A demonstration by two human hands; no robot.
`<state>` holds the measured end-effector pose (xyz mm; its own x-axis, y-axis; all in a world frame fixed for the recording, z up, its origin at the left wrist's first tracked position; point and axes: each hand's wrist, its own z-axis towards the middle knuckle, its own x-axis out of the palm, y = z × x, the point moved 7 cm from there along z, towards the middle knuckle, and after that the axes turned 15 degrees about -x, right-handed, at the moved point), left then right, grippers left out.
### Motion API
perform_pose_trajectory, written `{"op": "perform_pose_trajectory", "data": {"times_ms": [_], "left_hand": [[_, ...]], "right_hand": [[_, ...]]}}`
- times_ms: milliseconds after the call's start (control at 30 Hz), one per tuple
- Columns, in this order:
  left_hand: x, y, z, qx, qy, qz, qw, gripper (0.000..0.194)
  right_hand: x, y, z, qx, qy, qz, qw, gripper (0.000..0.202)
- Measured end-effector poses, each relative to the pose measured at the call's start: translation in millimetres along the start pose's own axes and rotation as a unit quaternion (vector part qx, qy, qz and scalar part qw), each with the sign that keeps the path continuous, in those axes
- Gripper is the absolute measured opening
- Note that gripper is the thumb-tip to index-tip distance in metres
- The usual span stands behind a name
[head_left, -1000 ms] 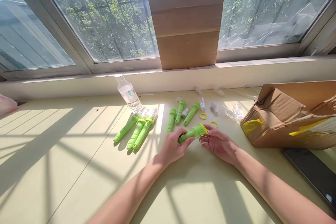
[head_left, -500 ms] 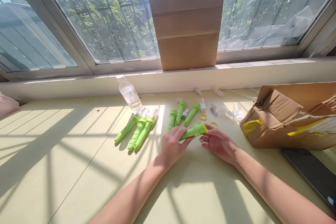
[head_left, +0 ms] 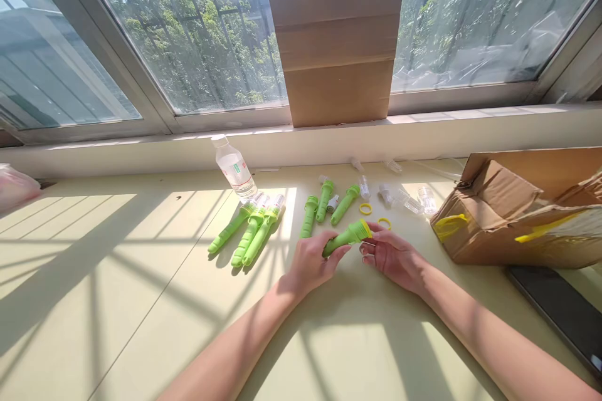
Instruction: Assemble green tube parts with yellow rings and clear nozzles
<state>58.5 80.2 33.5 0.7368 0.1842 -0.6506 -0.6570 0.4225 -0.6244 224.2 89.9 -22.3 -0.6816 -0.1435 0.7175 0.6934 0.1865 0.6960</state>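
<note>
My left hand [head_left: 314, 263] is closed round the lower part of a green tube [head_left: 347, 237], which tilts up to the right. At its wide end sits a yellow ring [head_left: 366, 229], and the fingertips of my right hand [head_left: 389, 255] pinch that ring, palm turned up. Just beyond lie several green tubes [head_left: 345, 204] and two loose yellow rings [head_left: 365, 208]. Clear plastic caps [head_left: 407, 201] are scattered behind them. Left of my hands, three green tubes with clear tops [head_left: 256, 235] lie side by side.
A water bottle [head_left: 235, 169] stands behind the left tubes. On the right is an open cardboard box [head_left: 508, 232], with a black phone [head_left: 559, 313] in front of it. A pinkish plastic bag [head_left: 16, 188] lies at the far left, and windows line the back.
The fingers of my left hand have shifted slightly on the green tube. My right hand stays at the yellow ring. The whole view has moved a little.
</note>
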Motion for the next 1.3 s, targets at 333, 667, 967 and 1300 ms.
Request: {"op": "perform_pose_trajectory", "data": {"times_ms": [333, 667, 967, 1300], "left_hand": [[4.1, 4.7, 2.8, -0.016, -0.005, 0.0, 1.0, 0.029], [-6.9, -4.7, 1.5, 0.061, -0.098, 0.009, 0.993, 0.014], [-4.1, -5.5, -0.5, 0.043, -0.052, 0.013, 0.998, 0.017], [-1.3, -4.0, 0.3, -0.007, 0.015, -0.058, 0.998, 0.015]], "right_hand": [[2.9, 2.3, 0.7, -0.004, -0.005, 0.005, 1.0, 0.029], [1.6, 2.6, 1.3, -0.005, -0.015, -0.003, 1.0, 0.031], [-3.0, 1.8, 1.3, -0.01, -0.028, -0.002, 1.0, 0.027], [2.4, 2.6, -1.1, -0.015, -0.011, 0.01, 1.0, 0.026]]}}
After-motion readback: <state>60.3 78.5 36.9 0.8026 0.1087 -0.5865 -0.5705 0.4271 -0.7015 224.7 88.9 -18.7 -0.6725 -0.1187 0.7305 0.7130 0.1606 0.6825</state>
